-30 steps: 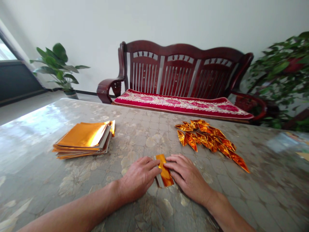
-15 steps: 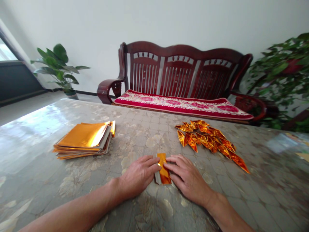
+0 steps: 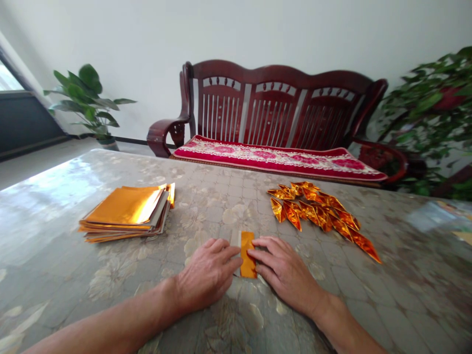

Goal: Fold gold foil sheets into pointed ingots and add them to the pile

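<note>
A small folded sheet of gold foil paper (image 3: pixel 248 258) lies flat on the table in front of me, its grey-white backing showing as a strip on the left. My left hand (image 3: pixel 212 269) rests at that strip, fingers stretched out and fingertips at the edge of the gold part. From the other side, my right hand (image 3: pixel 282 265) lays its spread fingertips on the gold fold's right edge. Both thumbs are mostly hidden under the hands. To the right sits a cluster of folded gold foil pieces (image 3: pixel 317 209) with pointed ends.
A stack of gold foil sheets (image 3: pixel 121 206) lies on the left of the patterned table (image 3: pixel 206 191). Clear plastic packaging (image 3: pixel 429 216) is at the right edge. Behind the table stands a dark wooden bench (image 3: pixel 273 108) with a red floral cushion (image 3: pixel 265 155). Potted plants (image 3: pixel 88 98) flank it.
The gold part looks flatter and more evenly rectangular. My left hand has shifted slightly left, while my right fingertips stay at the fold's right side.
</note>
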A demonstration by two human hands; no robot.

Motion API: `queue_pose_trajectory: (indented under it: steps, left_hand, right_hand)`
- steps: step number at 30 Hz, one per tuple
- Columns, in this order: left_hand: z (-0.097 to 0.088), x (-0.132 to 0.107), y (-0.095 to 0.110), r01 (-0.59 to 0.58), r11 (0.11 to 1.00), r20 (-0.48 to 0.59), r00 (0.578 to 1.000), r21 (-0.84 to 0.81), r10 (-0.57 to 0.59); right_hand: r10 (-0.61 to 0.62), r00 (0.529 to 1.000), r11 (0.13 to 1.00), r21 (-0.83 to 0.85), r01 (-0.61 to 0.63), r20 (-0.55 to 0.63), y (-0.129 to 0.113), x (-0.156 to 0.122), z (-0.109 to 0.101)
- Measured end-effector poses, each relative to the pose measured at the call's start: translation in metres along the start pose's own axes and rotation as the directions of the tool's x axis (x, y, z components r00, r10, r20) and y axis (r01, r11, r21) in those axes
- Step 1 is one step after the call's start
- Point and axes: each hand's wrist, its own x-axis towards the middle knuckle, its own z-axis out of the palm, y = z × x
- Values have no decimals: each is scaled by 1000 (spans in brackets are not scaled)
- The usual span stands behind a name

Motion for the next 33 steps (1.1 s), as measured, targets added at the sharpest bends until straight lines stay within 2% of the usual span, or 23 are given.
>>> queue_pose_trajectory:
  steps: [8,14,19,23,33]
  left_hand:
    - [0,1,3,-61,998,54,997,26,60]
    - [3,0,-7,-40,996,45,998,-75,44]
    - [9,5,-19,-9,975,-11,1000,-222,6]
    - [9,9,-20,-8,957,-39,999,-291,-4]
    - [8,12,-23,-37,948,-45,999,-316,24]
  right_hand:
    - [1,1000,1000,-3,-1,-14,0,0,1]
    - [-3,999,1000,-30,2,-32,0,0,2]
    - [-134,988,988,-88,127,-80,-2,6,2]
    - [-259,965,960,-119,252,-41,-6,15,3]
    - [-285,957,916,-308,256,-53,-14,22,8]
